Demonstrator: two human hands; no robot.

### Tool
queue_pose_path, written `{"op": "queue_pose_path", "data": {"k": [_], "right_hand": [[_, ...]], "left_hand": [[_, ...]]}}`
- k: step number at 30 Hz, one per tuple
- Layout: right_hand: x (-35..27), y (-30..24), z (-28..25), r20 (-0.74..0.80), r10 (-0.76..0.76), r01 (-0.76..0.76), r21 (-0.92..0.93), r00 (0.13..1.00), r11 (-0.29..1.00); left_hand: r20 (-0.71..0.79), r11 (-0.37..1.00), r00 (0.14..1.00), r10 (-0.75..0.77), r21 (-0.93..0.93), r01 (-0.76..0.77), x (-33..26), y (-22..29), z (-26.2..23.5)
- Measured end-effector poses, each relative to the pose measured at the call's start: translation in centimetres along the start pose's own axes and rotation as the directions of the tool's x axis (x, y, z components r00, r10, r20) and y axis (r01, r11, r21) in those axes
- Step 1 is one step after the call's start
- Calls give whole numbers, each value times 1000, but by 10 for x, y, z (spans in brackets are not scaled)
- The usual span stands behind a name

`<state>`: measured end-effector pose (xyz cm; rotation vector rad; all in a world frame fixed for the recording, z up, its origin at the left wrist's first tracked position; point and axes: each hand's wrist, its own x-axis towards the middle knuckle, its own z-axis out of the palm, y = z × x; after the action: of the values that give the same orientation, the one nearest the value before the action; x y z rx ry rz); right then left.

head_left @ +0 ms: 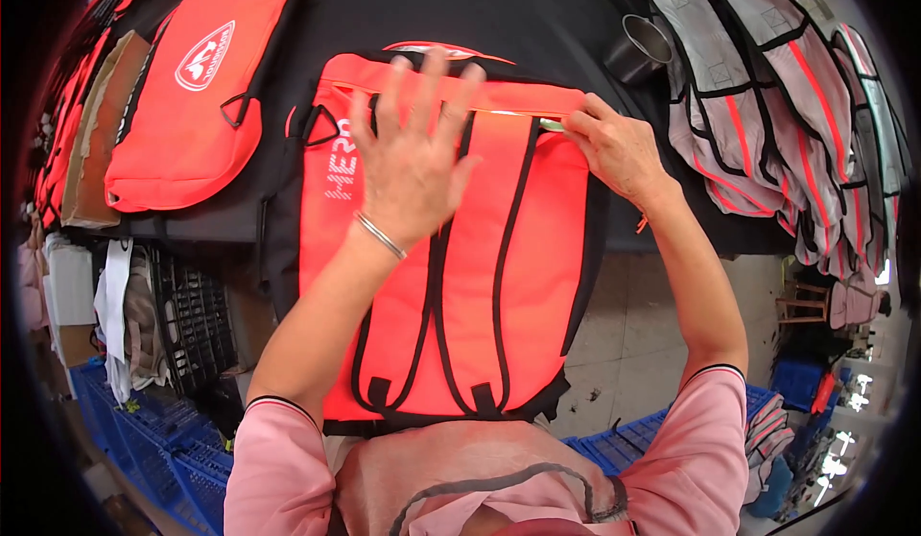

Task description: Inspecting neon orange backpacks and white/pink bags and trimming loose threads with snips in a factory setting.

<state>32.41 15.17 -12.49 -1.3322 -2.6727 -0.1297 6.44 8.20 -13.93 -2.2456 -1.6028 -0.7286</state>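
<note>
A bright red-orange backpack [549,277] with black trim lies in front of me, its two shoulder straps [480,286] facing up and its lower end hanging toward my body. My left hand [414,166] is over the upper left of it, fingers spread and slightly blurred, holding nothing; whether the palm touches the fabric I cannot tell. At the upper right corner my right hand [617,147] pinches the backpack's edge, by the end of a red band [523,97] across the top. A small pale green piece [551,125] shows beside those fingertips; what it is, I cannot make out.
Another red bag [206,85] lies on the black-covered table [384,3] at the left, beside a cardboard piece [101,138]. A metal cup [638,48] stands at the back right, near stacked grey panels [758,85]. Blue crates [144,440] are below left.
</note>
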Motion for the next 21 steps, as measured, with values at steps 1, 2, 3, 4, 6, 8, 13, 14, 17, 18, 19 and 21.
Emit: {"op": "queue_pose_path", "data": {"k": [1,2,3,4,6,8,13,14,17,18,19,21], "right_hand": [[0,-2,0,-14,21,-21,-3,1000,1000],[0,-4,-2,-20,46,-46,27,999,999],[1,-4,-5,-25,34,-33,35,999,999],[0,1,-5,-54,30,-26,75,998,997],[9,-1,-14,-92,38,-23,162,995,987],[24,-11,-29,-95,46,-28,181,994,983],[77,-50,-13,-169,-122,174,338,978,925],[87,-59,-3,-152,-133,180,360,979,915],[109,-72,23,-113,-193,222,411,975,884],[114,-70,27,-93,-245,261,402,965,877],[116,-67,29,-72,-294,298,393,953,870],[109,-53,22,-36,-308,298,373,951,879]], "left_hand": [[-5,994,999,-46,100,47,2,-11,-4],[-2,992,999,-50,112,49,-10,-22,-4],[131,999,990,-44,-8,45,-32,-35,1],[260,989,965,-20,-135,57,-50,-41,9],[296,979,955,-30,-182,87,-83,-42,11],[324,961,945,-45,-246,130,-89,-43,4],[306,957,950,-61,-254,143,-84,-41,6],[306,957,950,-54,-255,136,-83,-41,7],[311,954,948,-60,-261,146,-84,-40,10],[307,949,950,-63,-275,152,-84,-41,10],[302,943,951,-64,-292,156,-84,-42,10],[311,942,947,-73,-291,168,-85,-43,8]]}}
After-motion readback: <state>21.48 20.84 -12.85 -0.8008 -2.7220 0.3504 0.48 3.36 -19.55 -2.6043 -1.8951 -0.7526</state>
